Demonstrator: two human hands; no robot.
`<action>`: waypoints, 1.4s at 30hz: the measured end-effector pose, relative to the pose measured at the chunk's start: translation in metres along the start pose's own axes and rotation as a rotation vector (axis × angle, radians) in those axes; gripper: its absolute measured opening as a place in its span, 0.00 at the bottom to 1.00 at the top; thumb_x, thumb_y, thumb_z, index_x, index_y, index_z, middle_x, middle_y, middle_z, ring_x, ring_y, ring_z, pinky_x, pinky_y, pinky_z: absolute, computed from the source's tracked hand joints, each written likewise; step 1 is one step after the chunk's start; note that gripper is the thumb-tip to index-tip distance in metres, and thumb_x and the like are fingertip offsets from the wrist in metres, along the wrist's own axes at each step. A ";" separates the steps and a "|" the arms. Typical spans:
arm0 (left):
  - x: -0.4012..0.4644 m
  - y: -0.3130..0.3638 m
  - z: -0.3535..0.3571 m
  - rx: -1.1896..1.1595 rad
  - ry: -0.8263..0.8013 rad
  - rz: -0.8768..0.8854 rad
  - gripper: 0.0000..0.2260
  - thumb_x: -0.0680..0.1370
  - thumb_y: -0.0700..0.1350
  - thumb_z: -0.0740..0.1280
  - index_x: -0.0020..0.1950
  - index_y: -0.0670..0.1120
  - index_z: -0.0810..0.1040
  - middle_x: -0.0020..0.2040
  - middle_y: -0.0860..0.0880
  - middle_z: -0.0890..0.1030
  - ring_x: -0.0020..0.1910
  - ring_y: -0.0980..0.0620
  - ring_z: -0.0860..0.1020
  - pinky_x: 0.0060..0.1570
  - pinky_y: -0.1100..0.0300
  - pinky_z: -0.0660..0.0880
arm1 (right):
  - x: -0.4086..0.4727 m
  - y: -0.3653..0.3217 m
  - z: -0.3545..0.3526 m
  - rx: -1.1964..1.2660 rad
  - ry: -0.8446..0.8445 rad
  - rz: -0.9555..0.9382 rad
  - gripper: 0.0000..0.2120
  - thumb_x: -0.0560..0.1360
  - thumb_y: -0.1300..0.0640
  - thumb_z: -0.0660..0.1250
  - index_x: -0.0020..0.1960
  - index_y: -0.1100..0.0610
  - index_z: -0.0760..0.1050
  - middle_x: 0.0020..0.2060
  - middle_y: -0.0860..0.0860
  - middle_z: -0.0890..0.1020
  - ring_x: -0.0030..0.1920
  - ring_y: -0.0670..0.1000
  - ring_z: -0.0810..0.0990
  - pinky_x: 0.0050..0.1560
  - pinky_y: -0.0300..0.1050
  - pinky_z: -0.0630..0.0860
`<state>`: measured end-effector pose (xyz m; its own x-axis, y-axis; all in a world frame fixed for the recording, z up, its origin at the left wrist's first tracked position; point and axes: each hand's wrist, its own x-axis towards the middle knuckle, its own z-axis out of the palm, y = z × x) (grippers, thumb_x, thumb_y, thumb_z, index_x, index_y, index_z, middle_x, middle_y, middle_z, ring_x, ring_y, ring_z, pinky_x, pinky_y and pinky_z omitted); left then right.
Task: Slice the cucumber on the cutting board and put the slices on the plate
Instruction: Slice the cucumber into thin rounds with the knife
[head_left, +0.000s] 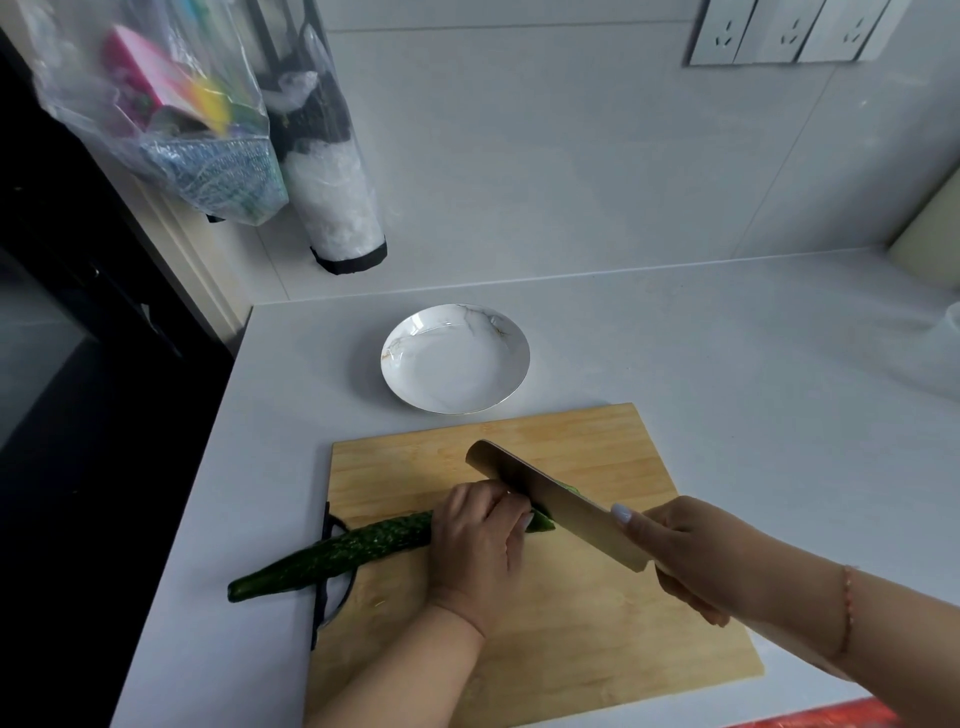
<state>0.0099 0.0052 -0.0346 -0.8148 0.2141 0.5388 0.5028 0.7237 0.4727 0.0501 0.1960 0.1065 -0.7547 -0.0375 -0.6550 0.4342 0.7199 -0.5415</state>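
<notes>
A long dark green cucumber (332, 553) lies across the left edge of the wooden cutting board (571, 623), its thin end hanging over the counter. My left hand (480, 545) grips it near its right end, fingers curled over it. My right hand (685, 551) holds the handle of a broad knife (556, 501), whose blade stands on the cucumber just right of my left fingers. A small green piece (571, 489) shows behind the blade. The white marbled plate (410, 332) sits beyond the board and holds nothing.
The board lies on a pale grey counter (753, 353) that ends at the left in a dark drop. Plastic bags (171, 119) hang on the wall at the upper left. A pale object (930, 244) stands at the far right edge.
</notes>
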 end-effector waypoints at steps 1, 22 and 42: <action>0.000 0.000 0.000 0.002 -0.002 -0.002 0.04 0.74 0.46 0.64 0.45 0.52 0.78 0.45 0.53 0.77 0.45 0.51 0.73 0.45 0.57 0.70 | -0.001 0.000 -0.001 0.003 -0.004 0.005 0.26 0.79 0.39 0.50 0.39 0.59 0.71 0.15 0.47 0.70 0.17 0.47 0.67 0.35 0.43 0.72; -0.001 -0.001 -0.002 0.015 -0.013 0.006 0.06 0.74 0.43 0.63 0.45 0.49 0.79 0.45 0.53 0.77 0.45 0.50 0.72 0.43 0.57 0.70 | 0.034 -0.002 0.018 -0.029 -0.012 0.028 0.30 0.78 0.37 0.51 0.48 0.64 0.75 0.20 0.50 0.73 0.18 0.49 0.71 0.32 0.40 0.73; -0.002 -0.008 -0.005 0.132 0.013 0.052 0.06 0.74 0.46 0.65 0.49 0.54 0.79 0.43 0.53 0.77 0.42 0.49 0.70 0.44 0.57 0.65 | 0.019 -0.002 0.010 0.015 0.006 0.012 0.24 0.79 0.39 0.52 0.39 0.57 0.72 0.18 0.48 0.70 0.17 0.49 0.69 0.30 0.40 0.71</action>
<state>0.0086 -0.0046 -0.0356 -0.7845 0.2451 0.5697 0.5008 0.7921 0.3489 0.0395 0.1873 0.0895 -0.7522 -0.0245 -0.6585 0.4510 0.7094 -0.5416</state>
